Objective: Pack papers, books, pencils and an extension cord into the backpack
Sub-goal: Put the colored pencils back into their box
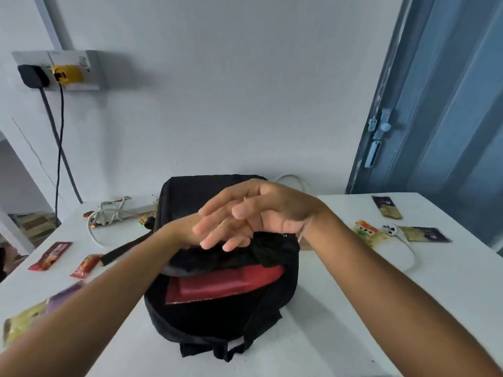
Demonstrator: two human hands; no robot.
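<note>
Two hands over backpack (217, 308), black, lying flat mid-table, mouth unzipped. Red book (226, 285) already inside, showing through opening. Right hand (261, 210) hovers above flap, fingers spread, holding nothing. Left hand (190, 231) mostly hidden behind it; grip cannot be told. Extension cord (119, 210) unpacked, beyond backpack's left corner. Papers, pencils unseen. Snack wrappers (50, 255) left of backpack; print unreadable.

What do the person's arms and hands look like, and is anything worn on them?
Both forearms are bare up to the picture's edge: no sleeves show. The left hand and right hand wear no gloves. I see no watch, bracelet or ring, though the left hand is mostly hidden.
</note>
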